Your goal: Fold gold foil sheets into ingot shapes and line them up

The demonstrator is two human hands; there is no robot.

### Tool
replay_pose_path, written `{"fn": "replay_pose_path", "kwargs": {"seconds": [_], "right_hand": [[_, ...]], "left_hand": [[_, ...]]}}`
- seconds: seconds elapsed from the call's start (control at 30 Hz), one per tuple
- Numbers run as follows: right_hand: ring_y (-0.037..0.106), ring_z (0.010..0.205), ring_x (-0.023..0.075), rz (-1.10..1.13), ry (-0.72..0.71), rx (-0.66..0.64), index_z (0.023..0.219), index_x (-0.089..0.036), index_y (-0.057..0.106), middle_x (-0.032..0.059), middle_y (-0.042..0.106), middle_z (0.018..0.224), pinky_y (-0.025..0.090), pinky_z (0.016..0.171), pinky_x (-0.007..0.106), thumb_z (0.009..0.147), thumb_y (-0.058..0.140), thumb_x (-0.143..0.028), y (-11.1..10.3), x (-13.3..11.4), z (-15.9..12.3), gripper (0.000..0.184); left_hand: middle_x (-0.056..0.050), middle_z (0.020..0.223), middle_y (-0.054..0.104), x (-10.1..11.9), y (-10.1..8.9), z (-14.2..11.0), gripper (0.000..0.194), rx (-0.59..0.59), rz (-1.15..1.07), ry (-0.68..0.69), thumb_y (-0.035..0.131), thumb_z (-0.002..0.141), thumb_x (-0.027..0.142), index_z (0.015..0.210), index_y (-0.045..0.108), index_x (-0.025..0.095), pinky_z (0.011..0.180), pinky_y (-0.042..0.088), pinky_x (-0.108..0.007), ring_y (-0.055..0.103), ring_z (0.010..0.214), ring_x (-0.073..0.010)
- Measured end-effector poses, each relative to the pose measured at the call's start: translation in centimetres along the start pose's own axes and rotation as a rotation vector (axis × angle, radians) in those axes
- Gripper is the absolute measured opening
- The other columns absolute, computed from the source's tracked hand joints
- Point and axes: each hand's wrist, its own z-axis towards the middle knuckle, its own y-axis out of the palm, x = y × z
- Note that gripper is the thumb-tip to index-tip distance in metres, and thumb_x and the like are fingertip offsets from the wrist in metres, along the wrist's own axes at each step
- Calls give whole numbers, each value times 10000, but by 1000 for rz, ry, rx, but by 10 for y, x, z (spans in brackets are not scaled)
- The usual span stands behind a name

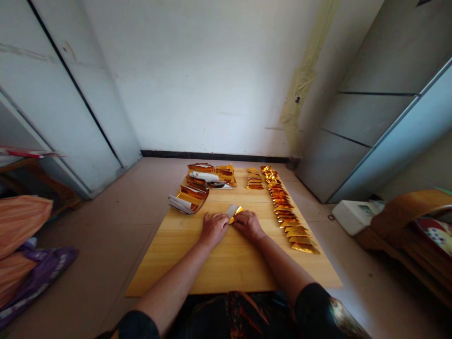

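Both hands meet over the middle of a wooden board table [197,273], on one small sheet of gold foil paper [232,211] with a pale, whitish side. My left hand [213,229] is closed at the sheet's left edge. From the other side, my right hand [250,225] pinches its gold part with curled fingers. The fingertips partly cover the sheet. To the right runs a long row of folded gold paper pieces [287,219], overlapping one another. A shorter stack of folded gold pieces [254,179] lies at the back.
Curled loose gold sheets [192,195] lie at the table's back left. A white wall [197,84] stands behind, with a grey cabinet [353,127] on the right. Orange and purple bags [31,263] are at the left. A wooden seat [395,235] with a white box stands at the right.
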Motion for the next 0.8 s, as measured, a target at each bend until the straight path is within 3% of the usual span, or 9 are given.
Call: {"fn": "replay_pose_path", "kwargs": {"seconds": [0.27,0.57,0.8], "right_hand": [[541,814,148,-120,183,-40,775,-198,647,24,644,850,325,731,254,872,539,-237,6,-9,11,150],[502,938,222,-331,177,-72,907,-181,607,104,614,983,343,811,339,920,449,-224,18,-15,10,164],[495,943,238,-416,160,-81,942,-171,604,121,609,1007,346,784,342,916,455,-233,20,-18,12,163]], "left_hand": [[-22,1191,648,-14,0,-3,214,-98,-57,29,480,793,108,860,632,242,1030,241,-500,519,1175,-197],[-48,1229,621,-14,-4,-6,262,-136,-56,57,450,776,90,935,605,230,1059,240,-513,491,1216,-199],[-91,1318,549,-18,-5,-10,418,-202,-2,102,422,783,90,1172,516,209,1091,213,-512,422,1287,-204]]}}
